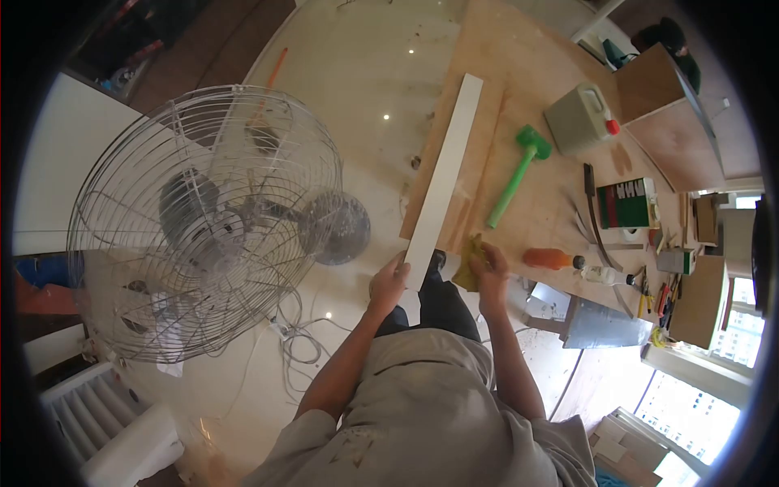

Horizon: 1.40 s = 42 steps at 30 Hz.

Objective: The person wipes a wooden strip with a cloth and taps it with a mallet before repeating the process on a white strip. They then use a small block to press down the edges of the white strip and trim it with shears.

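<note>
A long, narrow white board [447, 174] lies along the left edge of the wooden worktable [531, 89], its near end sticking out past the table. My left hand [390, 284] is closed round that near end. In my right hand [491, 272] is a crumpled yellowish cloth [466, 272], pinched at the table's near edge, to the right of the board. A green mallet [514, 176] rests on the table ahead of my right hand. Right of that hand lies a bottle of orange liquid [552, 259], with a clear bottle [600, 275] beside it.
A large wire-caged fan [203, 223] stands close on my left, with loose cables [296, 345] on the floor. A jerrycan [578, 120], a green tin [629, 204] and several hand tools [664, 299] occupy the table's right side. Another person [669, 40] is at the far right.
</note>
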### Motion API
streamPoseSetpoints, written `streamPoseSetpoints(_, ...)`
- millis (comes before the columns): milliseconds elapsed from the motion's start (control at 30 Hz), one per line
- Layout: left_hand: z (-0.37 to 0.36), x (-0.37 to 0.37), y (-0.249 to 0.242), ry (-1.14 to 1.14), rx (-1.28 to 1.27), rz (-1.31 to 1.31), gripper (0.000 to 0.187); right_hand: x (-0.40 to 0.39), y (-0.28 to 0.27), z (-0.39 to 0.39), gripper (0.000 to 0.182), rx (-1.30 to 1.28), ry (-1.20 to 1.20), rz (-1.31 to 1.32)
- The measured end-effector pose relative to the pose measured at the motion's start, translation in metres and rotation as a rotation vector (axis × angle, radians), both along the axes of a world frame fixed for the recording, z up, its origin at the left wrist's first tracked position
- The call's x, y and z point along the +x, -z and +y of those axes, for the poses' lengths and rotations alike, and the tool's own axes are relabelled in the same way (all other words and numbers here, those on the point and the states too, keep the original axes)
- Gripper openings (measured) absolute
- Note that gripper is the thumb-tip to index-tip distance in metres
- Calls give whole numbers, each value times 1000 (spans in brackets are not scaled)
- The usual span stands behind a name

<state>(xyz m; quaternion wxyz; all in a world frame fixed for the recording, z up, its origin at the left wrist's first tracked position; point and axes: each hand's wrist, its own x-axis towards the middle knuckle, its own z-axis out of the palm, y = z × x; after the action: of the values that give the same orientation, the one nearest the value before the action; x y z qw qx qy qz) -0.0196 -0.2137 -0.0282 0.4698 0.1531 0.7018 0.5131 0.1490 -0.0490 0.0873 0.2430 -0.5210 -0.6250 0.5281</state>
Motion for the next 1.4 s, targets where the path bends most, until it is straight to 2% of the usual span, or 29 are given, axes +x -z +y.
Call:
streamPoseSetpoints(100, 6, 11, -25, -33, 109, 281, 70, -41, -7, -6, 37, 108, -103, -109)
streamPoseSetpoints(133, 6, 13, -24, -34, 140, 339, 72, -52, 4, -7, 35, 229, -172, -113)
streamPoseSetpoints(200, 7, 12, -18, -4, 182, 339, 74, -67, 31, -11, 32, 461, -312, -123)
streamPoseSetpoints(300, 7, 4, -41, 114, -56, 248, 76, -78, 38, -26, 27, 456, -549, -231)
streamPoseSetpoints(400, 9, 8, -35, 3, 116, 77, 76, -91, 75, 9, 23, 615, -501, -106)
streamPoseSetpoints(433, 8, 8, -31, 7, 98, 110, 76, -96, 91, 31, 22, 660, -485, -67)
streamPoseSetpoints(500, 7, 9, -24, 15, 65, 178, 75, -115, 92, 83, 24, 656, -502, -252)
streamPoseSetpoints(567, 8, 10, -27, -3, 65, 136, 74, -146, 72, 122, 28, 551, -433, -330)
streamPoseSetpoints(667, 7, 10, -28, -25, 56, 56, 76, -149, 53, 122, 35, 515, -525, -388)
streamPoseSetpoints(733, 11, 11, -32, -48, 79, 49, 77, -122, 95, 83, 45, 757, -614, -400)
streamPoseSetpoints(767, 11, 11, -31, -63, 77, 49, 76, -108, 88, 59, 51, 793, -666, -292)
streamPoseSetpoints(800, 10, 11, -31, -76, 76, 45, 75, -90, 85, 34, 52, 682, -691, -240)
streamPoseSetpoints(867, 9, 14, -27, -106, 103, 32, 74, -71, 44, 20, 40, 409, -824, -137)
streamPoseSetpoints(967, 15, 11, -45, -115, 85, -46, 74, -44, 28, 35, 25, 238, -534, -153)
streamPoseSetpoints(1000, 18, 8, -58, -68, -26, -22, 70, -40, 21, 44, 14, 328, -370, -107)
streamPoseSetpoints(1100, 17, 9, -54, -83, -19, -67, 61, -23, -13, 83, 16, -150, 92, -220)
streamPoseSetpoints(1200, 6, 10, -30, -20, -81, -50, 52, 12, 21, 120, 21, 295, 85, -252)
streamPoseSetpoints(1233, 5, 6, -34, 19, -76, 59, 49, 4, 16, 127, 22, 394, 53, -263)
streamPoseSetpoints(1300, 6, 3, -37, 32, -74, 50, 51, -2, 3, 131, 23, 578, -6, -306)
streamPoseSetpoints(1333, 8, 2, -39, 45, -120, 41, 51, -16, -1, 122, 26, 322, 50, -230)
streamPoseSetpoints(1400, 14, 3, -47, 10, -109, 57, 50, -37, 16, 98, 40, 108, -41, -86)
